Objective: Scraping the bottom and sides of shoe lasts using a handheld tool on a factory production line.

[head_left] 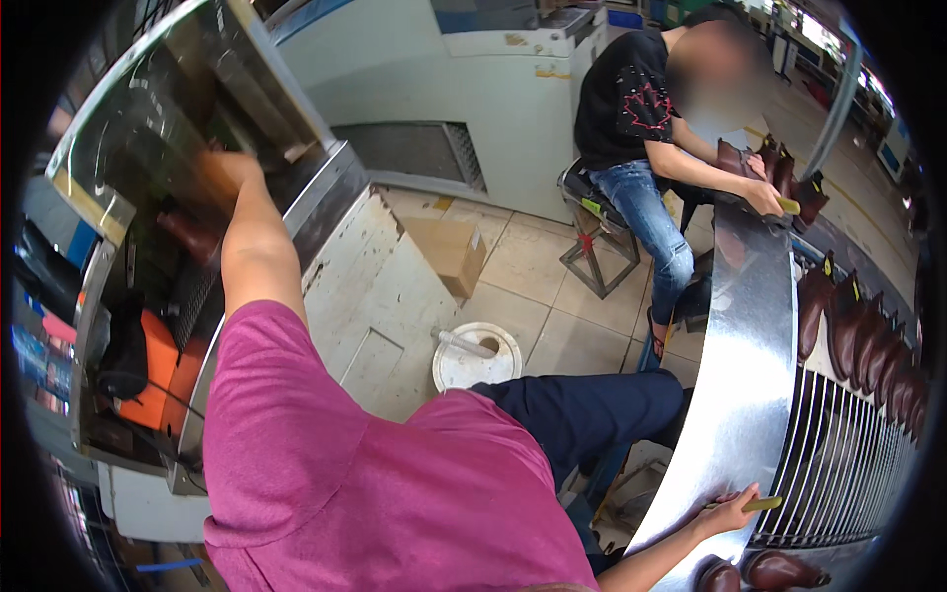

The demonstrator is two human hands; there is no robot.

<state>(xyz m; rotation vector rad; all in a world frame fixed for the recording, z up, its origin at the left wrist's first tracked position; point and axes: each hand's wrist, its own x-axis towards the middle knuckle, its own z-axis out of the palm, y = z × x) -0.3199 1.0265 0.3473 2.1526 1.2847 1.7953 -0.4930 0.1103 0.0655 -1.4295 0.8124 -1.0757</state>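
My left arm reaches behind the clear guard panel [148,128] of a metal-framed machine at the left. Reflections blur my left hand [229,170], so its fingers and anything in them cannot be made out. A brown shoe [189,235] sits inside the machine, below that hand. Down at the lower right, my right hand [728,515] is closed around a tool with a yellow-green handle [764,503], resting by the inner edge of the shiny metal table [730,395]. The tool's working end is hidden. Brown leather shoes [784,569] lie close to this hand.
Across the metal table sits a co-worker [621,109], handling a brown boot [735,158] and a similar tool. Several brown boots [858,331] line the wire rack [838,454]. A white bucket [478,357] and a cardboard box [446,252] stand on the tiled floor.
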